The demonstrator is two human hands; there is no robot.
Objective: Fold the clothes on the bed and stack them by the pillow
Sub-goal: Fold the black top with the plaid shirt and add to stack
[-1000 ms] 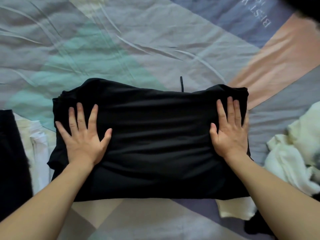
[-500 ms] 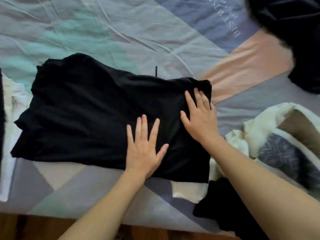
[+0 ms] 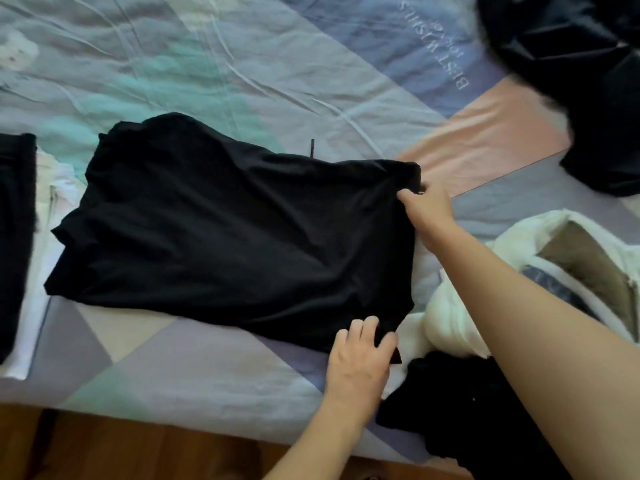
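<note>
A partly folded black garment lies flat in the middle of the bed. My right hand pinches its far right corner, thumb on top and fingers tucked under. At the near right corner my left hand curls its fingers over the hem and grips it. A folded black piece rests on a white garment at the left edge of the view.
The patterned bedsheet is wrinkled. A heap of white and beige clothes sits at the right, a black item below it. A dark pile lies at the far right. The wooden floor shows past the bed's near edge.
Both hands left their flat press on the cloth. My left hand crossed from the left side to the near right corner; my right hand shifted to the far right corner, and both now grip.
</note>
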